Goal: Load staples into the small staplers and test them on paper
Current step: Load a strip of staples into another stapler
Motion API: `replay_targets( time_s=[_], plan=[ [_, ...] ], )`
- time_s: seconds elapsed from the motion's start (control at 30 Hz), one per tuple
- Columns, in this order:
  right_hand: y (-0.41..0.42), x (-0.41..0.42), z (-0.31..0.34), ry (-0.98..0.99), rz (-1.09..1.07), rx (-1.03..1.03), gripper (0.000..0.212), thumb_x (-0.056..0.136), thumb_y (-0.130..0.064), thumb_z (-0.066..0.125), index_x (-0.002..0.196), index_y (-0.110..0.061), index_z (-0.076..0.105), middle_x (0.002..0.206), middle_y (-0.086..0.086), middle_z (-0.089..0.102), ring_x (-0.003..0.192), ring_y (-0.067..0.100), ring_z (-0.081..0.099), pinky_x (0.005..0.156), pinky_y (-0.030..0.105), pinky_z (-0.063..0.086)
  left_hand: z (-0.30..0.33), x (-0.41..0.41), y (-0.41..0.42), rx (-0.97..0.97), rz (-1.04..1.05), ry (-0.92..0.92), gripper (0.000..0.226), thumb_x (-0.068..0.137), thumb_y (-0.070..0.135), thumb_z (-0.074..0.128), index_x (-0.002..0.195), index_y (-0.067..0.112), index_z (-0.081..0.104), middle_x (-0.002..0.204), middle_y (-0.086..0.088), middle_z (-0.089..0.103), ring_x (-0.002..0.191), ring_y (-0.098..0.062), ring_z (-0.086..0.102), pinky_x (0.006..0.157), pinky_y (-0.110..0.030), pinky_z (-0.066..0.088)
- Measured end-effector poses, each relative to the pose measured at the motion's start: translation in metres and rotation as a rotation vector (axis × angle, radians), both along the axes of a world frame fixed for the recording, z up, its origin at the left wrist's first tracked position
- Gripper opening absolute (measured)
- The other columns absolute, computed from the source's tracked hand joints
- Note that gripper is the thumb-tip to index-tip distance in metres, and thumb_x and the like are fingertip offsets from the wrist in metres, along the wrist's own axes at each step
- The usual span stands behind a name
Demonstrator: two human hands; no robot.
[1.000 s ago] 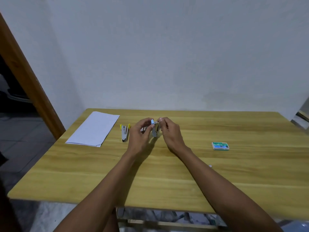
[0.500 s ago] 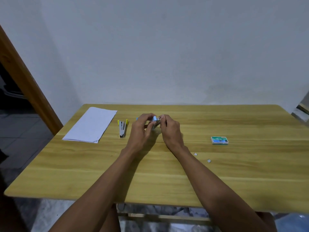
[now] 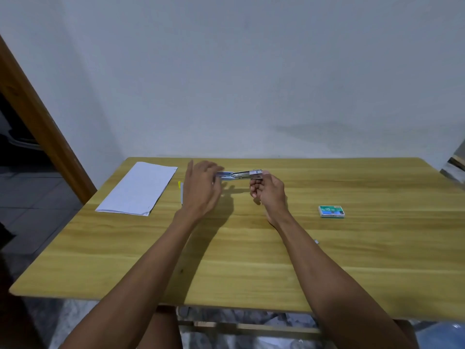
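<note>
A small blue stapler (image 3: 240, 174) is swung fully open into a flat line above the back of the wooden table (image 3: 251, 260). My left hand (image 3: 202, 188) holds its blue end and my right hand (image 3: 268, 190) pinches its metal end. A second stapler with yellow tips (image 3: 180, 190) lies on the table, mostly hidden behind my left hand. White paper (image 3: 138, 188) lies at the back left. A green staple box (image 3: 331, 212) sits to the right.
A tiny loose bit of staples (image 3: 316, 241) lies on the table beside my right forearm. A wooden door frame (image 3: 37, 117) stands at the left, with the white wall close behind the table.
The stapler was held folded between both hands; now it is spread open flat and my hands have drawn apart. The view has shifted slightly.
</note>
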State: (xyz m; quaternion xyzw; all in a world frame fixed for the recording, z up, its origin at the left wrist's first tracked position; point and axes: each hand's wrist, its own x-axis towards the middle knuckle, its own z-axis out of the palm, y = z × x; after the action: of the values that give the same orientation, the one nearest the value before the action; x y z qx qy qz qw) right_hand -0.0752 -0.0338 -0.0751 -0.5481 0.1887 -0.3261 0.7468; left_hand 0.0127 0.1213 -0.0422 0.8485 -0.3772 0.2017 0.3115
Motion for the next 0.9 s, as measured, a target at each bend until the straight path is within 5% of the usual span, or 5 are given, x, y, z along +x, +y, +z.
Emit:
replay_targets(
  time_s=[0.17,0.27,0.43,0.67,0.9],
  plan=[
    [0.003,-0.001,-0.004,-0.023,0.153,-0.07,0.035,0.108,-0.022,0.036,0.102,-0.003,0.065,0.072,0.013,0.058,0.059,0.017,0.05,0.048,0.027,0.039,0.017,-0.021,-0.024,0.39,0.101,0.104,0.05,0.096,0.051,0.036,0.083,0.016,0.068,0.076,-0.007,0.069,0.081,-0.027,0.063,0.097,-0.038,0.04],
    [0.001,-0.002,-0.004,-0.02,0.175,-0.065,0.036,0.107,-0.025,0.037,0.104,-0.004,0.066,0.07,0.011,0.056,0.058,0.018,0.049,0.049,0.028,0.038,0.024,-0.023,-0.026,0.278,0.022,0.452,0.054,0.09,0.058,0.044,0.08,0.012,0.069,0.073,-0.005,0.066,0.069,-0.023,0.058,0.058,-0.03,0.038],
    [0.003,-0.005,-0.002,-0.014,0.254,-0.094,0.035,0.107,-0.026,0.038,0.107,-0.004,0.066,0.069,0.01,0.054,0.055,0.016,0.05,0.046,0.024,0.038,0.033,-0.024,-0.015,0.116,-0.151,0.939,0.049,0.086,0.053,0.056,0.088,0.007,0.073,0.075,-0.003,0.07,0.057,-0.015,0.049,0.049,-0.022,0.032],
    [0.005,-0.008,-0.001,-0.003,0.317,-0.141,0.034,0.106,-0.029,0.04,0.11,-0.007,0.065,0.073,0.012,0.056,0.058,0.015,0.052,0.047,0.022,0.039,0.037,-0.027,-0.012,0.079,-0.092,1.067,0.055,0.062,0.065,0.059,0.08,0.015,0.074,0.072,0.003,0.07,0.063,-0.018,0.049,0.052,-0.026,0.032],
    [0.004,-0.008,-0.001,-0.005,0.317,-0.148,0.032,0.106,-0.029,0.042,0.106,-0.008,0.066,0.074,0.009,0.061,0.06,0.017,0.055,0.049,0.022,0.043,0.029,-0.033,-0.02,-0.074,-0.023,0.972,0.042,0.079,0.055,0.063,0.067,0.016,0.072,0.06,0.005,0.066,0.045,-0.008,0.044,0.04,-0.018,0.029]
  ],
)
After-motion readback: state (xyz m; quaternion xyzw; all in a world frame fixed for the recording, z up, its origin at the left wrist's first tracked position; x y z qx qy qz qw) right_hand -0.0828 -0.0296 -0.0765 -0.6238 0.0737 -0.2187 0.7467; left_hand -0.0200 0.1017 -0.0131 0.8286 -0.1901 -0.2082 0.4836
